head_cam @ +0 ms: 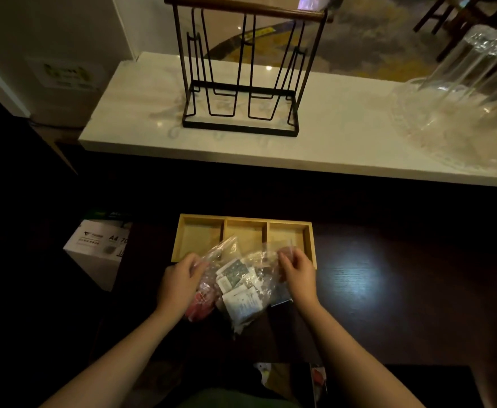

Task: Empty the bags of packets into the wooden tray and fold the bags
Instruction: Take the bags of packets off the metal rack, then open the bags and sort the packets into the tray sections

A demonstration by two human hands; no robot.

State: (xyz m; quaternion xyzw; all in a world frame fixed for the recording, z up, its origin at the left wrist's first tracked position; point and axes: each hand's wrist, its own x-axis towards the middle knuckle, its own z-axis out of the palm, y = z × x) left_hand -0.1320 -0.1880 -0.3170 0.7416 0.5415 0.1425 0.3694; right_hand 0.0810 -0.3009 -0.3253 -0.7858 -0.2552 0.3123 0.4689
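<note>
I have the clear plastic bags (241,285) bunched on the dark table (388,290), lying against the near edge of the wooden tray (309,248) – its three compartments look bare from here. My left hand (179,285) has its fingers curled round the left bag, the one with red packets (198,309) at its bottom. My right hand (298,275) pinches the upper edge of the film on the right side, fingertips drawn together. White and grey-printed packets (237,285) show through the middle bag; how many bags there are I cannot tell, as the film overlaps.

By my reckoning nothing is emptied yet. The risk is the slippery film: if I lift by a closed end or catch two bags at once, packets could spill onto the table short of the tray – or mix across compartments. The light is dim, so a bag mouth is easy to misjudge.
</note>
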